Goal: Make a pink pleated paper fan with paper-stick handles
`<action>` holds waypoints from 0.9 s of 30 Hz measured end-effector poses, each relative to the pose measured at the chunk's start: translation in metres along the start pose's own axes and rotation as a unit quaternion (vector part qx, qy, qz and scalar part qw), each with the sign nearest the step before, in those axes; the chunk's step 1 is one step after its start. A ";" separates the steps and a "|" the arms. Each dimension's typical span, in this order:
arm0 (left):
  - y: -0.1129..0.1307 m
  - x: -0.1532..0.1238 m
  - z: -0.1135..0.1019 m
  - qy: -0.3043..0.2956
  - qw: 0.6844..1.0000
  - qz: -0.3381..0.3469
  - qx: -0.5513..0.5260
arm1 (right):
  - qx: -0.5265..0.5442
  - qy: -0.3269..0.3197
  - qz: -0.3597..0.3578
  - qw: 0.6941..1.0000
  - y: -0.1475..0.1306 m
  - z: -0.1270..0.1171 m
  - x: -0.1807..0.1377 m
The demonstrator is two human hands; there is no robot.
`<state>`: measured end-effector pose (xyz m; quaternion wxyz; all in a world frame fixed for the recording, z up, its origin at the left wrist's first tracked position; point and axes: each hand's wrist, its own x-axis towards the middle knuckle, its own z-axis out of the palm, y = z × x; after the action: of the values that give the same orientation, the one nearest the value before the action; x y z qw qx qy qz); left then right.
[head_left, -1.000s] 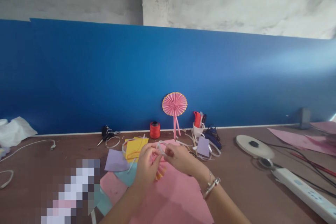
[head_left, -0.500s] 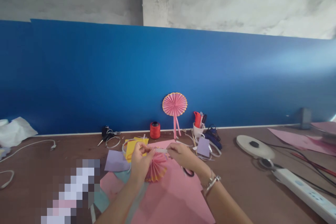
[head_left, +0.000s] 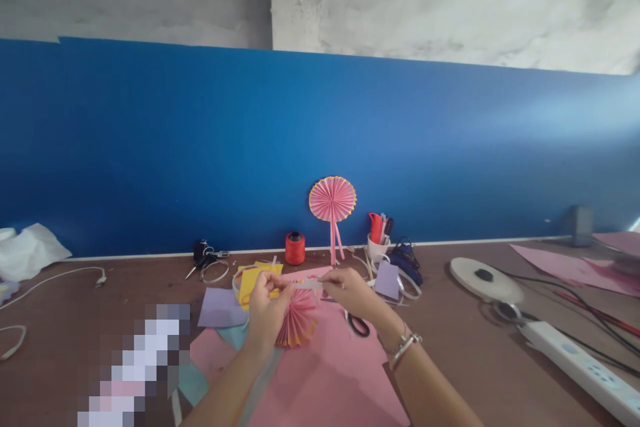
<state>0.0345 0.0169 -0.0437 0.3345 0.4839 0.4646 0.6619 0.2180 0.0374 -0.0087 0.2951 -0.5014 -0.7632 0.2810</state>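
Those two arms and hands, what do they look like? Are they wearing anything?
The left hand and right hand have no gloves. No sleeves show. The right arm wears a silvery bracelet at the wrist; the left arm shows none.

The strip (head_left: 307,285), looped a second ago, now runs straight between your left hand (head_left: 267,310) and right hand (head_left: 353,292), farther apart. More of the lower fan (head_left: 299,325) shows, and a black handle (head_left: 367,332) comes into view.
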 end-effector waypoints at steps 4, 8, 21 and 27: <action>-0.001 -0.001 -0.001 -0.002 1.000 0.000 0.002 | 0.015 -0.003 -0.008 1.000 0.001 -0.001 0.000; -0.003 0.000 -0.002 -0.006 1.000 0.000 0.008 | 0.014 -0.008 -0.014 1.000 0.004 -0.002 0.000; 0.007 -0.012 0.000 -0.013 0.988 0.120 0.092 | 0.060 0.062 0.018 0.996 0.010 0.004 0.003; 0.007 -0.015 0.000 0.006 0.978 0.171 0.119 | 0.076 0.077 0.012 0.994 0.010 0.005 0.003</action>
<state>0.0389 0.0011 -0.0425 0.1535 0.5886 0.4528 0.6519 0.2196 0.0434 -0.0185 0.3867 -0.5067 -0.7085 0.3028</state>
